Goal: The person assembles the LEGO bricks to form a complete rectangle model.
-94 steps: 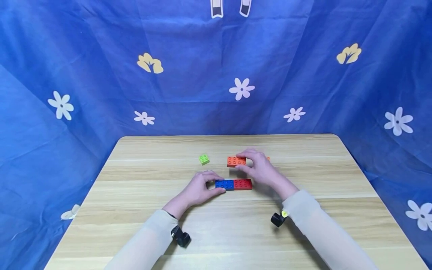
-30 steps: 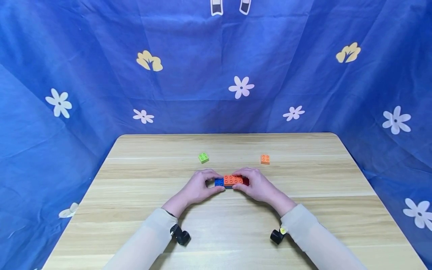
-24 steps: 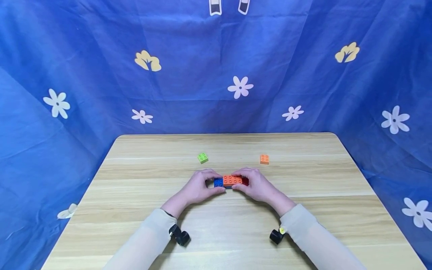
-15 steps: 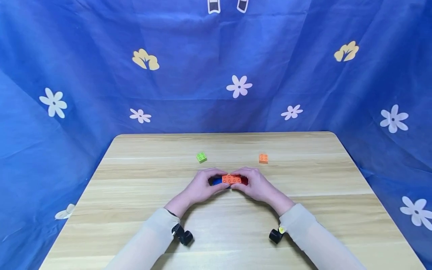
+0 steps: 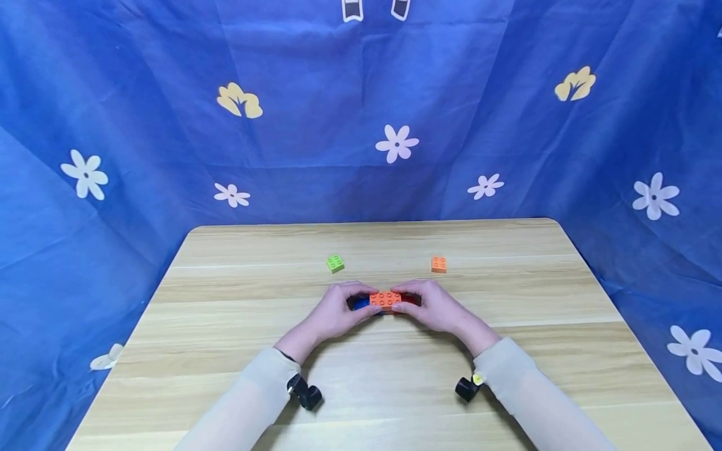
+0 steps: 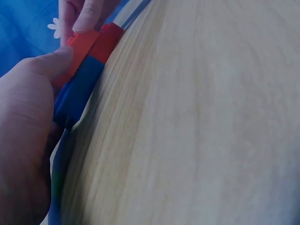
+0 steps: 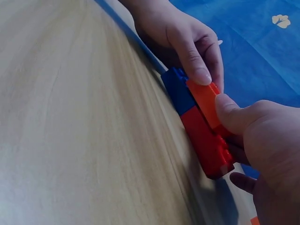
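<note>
A long orange toy brick point(image 5: 386, 299) lies across the joint of a blue brick point(image 6: 79, 91) and a red brick point(image 7: 206, 143), which stand end to end on the table. My left hand point(image 5: 334, 310) pinches the orange brick's left end between thumb and fingers. At its other end, my right hand point(image 5: 437, 305) grips the same brick, thumb on the near side. The blue and red bricks are partly covered by the hands in the head view. Whether the orange brick is pressed fully down I cannot tell.
Behind the hands, a small green brick point(image 5: 335, 264) lies to the left and a small orange brick point(image 5: 439, 264) to the right on the wooden table point(image 5: 383, 388). A blue cloth point(image 5: 316, 113) with flowers hangs around the back and sides.
My right hand has brought the long orange brick toward me onto the blue and red bricks. My left hand has shifted from the blue brick to the orange one.
</note>
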Motion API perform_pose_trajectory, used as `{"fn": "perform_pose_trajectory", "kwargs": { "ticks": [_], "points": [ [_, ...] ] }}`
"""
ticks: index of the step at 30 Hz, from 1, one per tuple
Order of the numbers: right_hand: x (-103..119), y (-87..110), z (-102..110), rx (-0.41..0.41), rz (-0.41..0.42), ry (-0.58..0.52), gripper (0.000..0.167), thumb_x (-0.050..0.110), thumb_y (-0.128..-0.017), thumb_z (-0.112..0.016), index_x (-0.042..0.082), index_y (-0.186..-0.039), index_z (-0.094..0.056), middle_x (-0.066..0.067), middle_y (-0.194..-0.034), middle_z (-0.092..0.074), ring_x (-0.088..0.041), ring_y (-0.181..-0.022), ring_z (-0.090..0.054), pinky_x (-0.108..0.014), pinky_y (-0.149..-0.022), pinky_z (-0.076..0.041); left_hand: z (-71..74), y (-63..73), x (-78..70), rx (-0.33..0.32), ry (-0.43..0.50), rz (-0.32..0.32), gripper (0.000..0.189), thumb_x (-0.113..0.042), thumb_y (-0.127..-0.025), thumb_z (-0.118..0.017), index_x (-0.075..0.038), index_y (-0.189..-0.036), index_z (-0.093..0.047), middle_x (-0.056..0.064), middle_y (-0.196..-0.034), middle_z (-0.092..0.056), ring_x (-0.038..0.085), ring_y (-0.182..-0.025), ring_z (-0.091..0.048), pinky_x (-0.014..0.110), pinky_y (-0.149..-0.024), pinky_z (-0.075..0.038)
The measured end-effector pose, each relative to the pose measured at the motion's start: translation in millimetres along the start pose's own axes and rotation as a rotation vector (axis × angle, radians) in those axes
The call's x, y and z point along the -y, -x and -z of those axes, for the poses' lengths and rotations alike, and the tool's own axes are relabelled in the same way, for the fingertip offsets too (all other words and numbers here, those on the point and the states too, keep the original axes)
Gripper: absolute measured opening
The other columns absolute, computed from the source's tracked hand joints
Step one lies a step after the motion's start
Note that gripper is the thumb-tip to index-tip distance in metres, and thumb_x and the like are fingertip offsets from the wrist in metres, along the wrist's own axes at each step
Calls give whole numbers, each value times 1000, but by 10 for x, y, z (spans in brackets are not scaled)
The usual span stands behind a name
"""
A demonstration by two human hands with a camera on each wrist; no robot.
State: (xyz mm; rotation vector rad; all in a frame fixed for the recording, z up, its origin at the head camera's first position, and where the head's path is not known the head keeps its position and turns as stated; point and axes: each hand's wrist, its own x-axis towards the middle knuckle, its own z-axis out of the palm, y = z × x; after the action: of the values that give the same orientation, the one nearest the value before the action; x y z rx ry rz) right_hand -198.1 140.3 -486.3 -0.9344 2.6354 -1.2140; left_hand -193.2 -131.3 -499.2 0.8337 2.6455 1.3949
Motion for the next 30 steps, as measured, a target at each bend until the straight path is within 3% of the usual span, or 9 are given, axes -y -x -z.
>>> {"fn": "perform_pose_trajectory", "kwargs": {
  "ticks": [7,22,30],
  "points": [
    [-34,-25,-23,-33,25,0,39,30,-95,-83,8,-127,-77,-7,-122,-76,-28,-118,-70,-48,-106,-52,-7,-22,6,10,41,26,32,-29,-93,-86,-17,-122,-79,-8,-117,-75,12,-114,-67,38,-101,-52],
    [-27,-84,-46,-35,-31,-82,35,20,-90,-88,8,-121,-80,-1,-113,-78,-20,-108,-72,-43,-100,-55,19,-51,-25,18,56,39,30,-27,-90,-89,-16,-117,-82,-11,-107,-76,12,-106,-68,38,-98,-51],
    [36,-114,8,41,-74,-60,34,20,-92,-87,9,-122,-79,3,-111,-78,-13,-104,-71,-38,-97,-55,31,-37,-48,25,33,45,30,-28,-91,-88,-16,-117,-81,-13,-104,-76,9,-102,-68,35,-94,-53]
  ]
}}
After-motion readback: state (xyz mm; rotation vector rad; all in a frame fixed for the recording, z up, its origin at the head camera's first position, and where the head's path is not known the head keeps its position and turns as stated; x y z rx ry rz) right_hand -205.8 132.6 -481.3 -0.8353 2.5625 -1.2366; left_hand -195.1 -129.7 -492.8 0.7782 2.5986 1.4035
